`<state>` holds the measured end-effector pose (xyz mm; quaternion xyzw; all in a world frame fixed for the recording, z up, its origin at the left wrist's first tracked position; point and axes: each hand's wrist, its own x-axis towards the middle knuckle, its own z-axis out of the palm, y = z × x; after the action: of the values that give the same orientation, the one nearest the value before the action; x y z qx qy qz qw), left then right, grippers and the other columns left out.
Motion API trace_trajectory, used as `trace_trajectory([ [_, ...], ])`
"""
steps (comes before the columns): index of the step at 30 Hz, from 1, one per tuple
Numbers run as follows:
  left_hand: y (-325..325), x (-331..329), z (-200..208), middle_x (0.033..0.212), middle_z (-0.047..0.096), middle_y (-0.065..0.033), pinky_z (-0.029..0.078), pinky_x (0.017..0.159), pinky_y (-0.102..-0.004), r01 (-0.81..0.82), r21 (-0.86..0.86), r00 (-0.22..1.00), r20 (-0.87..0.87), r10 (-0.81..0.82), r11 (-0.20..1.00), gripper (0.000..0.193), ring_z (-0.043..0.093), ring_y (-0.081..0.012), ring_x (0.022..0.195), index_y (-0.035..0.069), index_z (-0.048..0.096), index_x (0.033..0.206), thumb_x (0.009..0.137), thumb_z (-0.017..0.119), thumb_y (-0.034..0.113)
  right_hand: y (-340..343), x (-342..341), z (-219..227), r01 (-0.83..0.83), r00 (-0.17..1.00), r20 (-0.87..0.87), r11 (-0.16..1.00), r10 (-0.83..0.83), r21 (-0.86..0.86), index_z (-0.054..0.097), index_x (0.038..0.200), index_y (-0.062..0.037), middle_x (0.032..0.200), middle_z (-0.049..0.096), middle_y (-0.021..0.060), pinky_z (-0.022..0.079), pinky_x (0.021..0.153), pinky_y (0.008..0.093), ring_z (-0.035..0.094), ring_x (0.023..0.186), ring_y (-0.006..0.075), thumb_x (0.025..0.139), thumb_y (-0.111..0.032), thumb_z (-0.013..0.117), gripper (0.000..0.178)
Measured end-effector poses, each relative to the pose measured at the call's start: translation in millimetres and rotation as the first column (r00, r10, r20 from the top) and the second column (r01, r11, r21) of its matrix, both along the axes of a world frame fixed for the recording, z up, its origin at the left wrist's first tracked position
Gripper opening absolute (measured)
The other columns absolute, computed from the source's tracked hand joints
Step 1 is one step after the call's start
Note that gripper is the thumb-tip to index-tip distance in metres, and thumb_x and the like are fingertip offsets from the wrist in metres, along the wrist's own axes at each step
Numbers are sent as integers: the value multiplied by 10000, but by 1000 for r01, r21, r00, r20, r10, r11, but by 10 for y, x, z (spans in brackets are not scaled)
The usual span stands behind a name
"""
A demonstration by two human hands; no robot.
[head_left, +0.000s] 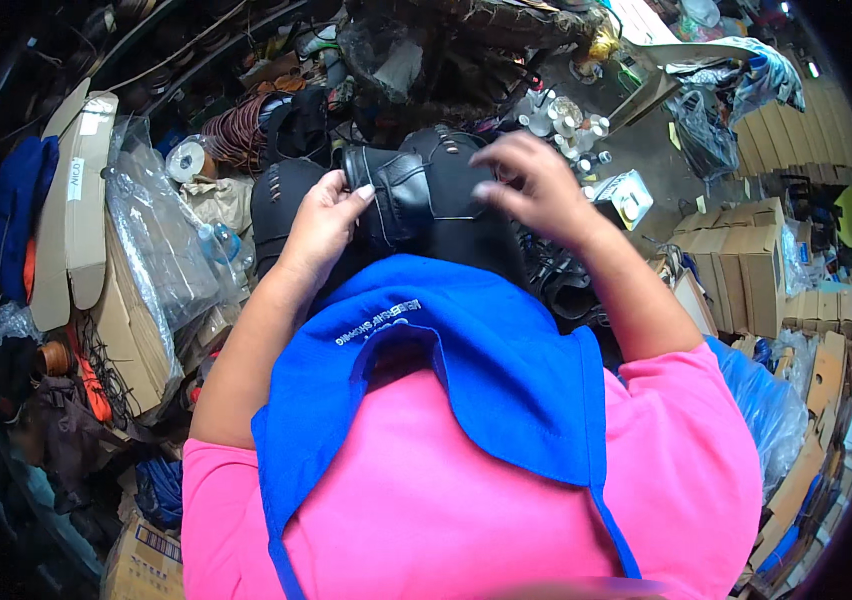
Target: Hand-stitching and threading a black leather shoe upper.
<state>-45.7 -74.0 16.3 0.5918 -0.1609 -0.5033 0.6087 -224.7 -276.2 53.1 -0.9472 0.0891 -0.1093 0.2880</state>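
Left hand (318,218): with fingers clamped on black leather piece (401,195)
Right hand (538,190): hovering near it, with curled fingers apart

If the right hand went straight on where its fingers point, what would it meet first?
Probably the black leather piece in the left hand, though the black-clad knee appears close by and depth is unclear.

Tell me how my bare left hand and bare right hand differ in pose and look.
Your bare left hand pinches the shiny black leather piece by its left edge; your bare right hand has thumb and forefinger apart, though anything fine held there can't be made out. The left hand looks fairly sharp, while the right hand is more blurred. Both are close to the leather piece.
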Motion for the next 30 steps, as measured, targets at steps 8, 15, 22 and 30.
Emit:
trace_trajectory([
  [8,-24,76,-253,802,592,52,281,476,-175,63,-135,992,-102,-77,989,200,374,-3,542,88,592,1086,898,602,156,244,-49,-261,-115,985,-137,988,100,-106,628,914,-66,875,569,119,489,738,399,580,866,325,751,-111,705,186],
  [15,29,151,-340,899,636,36,334,520,-180,145,-236,978,-117,-176,961,283,412,-5,579,73,570,1158,882,613,119,45,136,63,106,994,-39,969,-99,223,646,947,-51,905,554,77,485,729,290,591,834,190,831,-27,654,119],
  [22,43,169,-421,953,655,-6,405,591,-179,122,-301,968,-176,-181,946,290,546,-28,703,46,565,1156,876,611,105,149,515,-42,-140,990,17,988,139,64,685,935,-89,877,582,98,489,716,342,604,821,270,800,-80,680,135],
  [30,9,96,-340,1007,661,-36,484,704,-218,108,-225,984,-114,-137,968,270,620,-81,821,42,568,1143,891,608,130,130,566,-37,-143,990,-28,989,142,-49,685,908,-80,849,584,114,494,703,362,606,816,292,771,-66,676,138],
])
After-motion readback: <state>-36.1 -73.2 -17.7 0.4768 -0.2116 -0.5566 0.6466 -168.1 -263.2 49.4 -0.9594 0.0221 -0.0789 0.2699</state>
